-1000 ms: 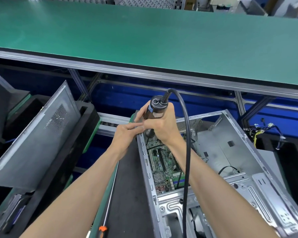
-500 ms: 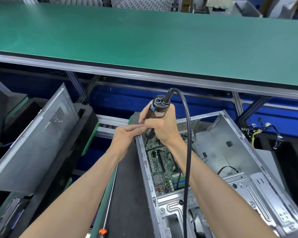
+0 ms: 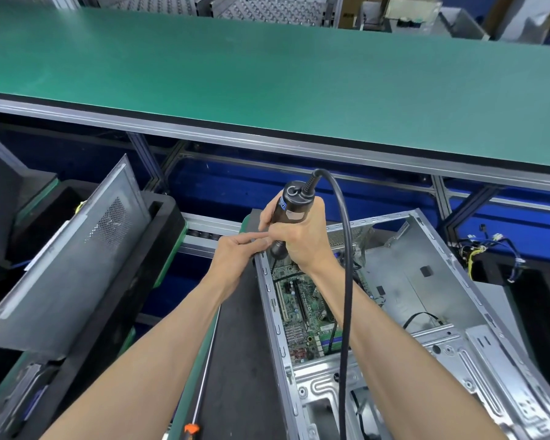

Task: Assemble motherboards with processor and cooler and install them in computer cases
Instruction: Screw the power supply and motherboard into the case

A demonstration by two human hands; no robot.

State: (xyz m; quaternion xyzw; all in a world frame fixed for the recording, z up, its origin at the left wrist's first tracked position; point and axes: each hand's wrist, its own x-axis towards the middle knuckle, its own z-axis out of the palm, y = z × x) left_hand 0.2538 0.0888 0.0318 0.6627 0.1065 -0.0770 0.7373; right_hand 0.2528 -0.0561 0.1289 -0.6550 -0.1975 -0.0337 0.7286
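Electric screwdriver (image 3: 291, 214) is gripped upright by right hand (image 3: 302, 239), fingers wrapped round its body, tip hidden behind the hands. Left hand (image 3: 235, 258) sits at its 9 o'clock, fingers extended & touching the barrel. Motherboard (image 3: 302, 309) lies inside open PC case (image 3: 426, 281), at 6 o'clock of the hands. Manual screwdriver (image 3: 200, 392) lies at case's 9 o'clock.

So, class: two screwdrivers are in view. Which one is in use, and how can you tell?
The black corded electric screwdriver, gripped upright by the right hand over the open computer case. The orange-handled one lies untouched beside the case.
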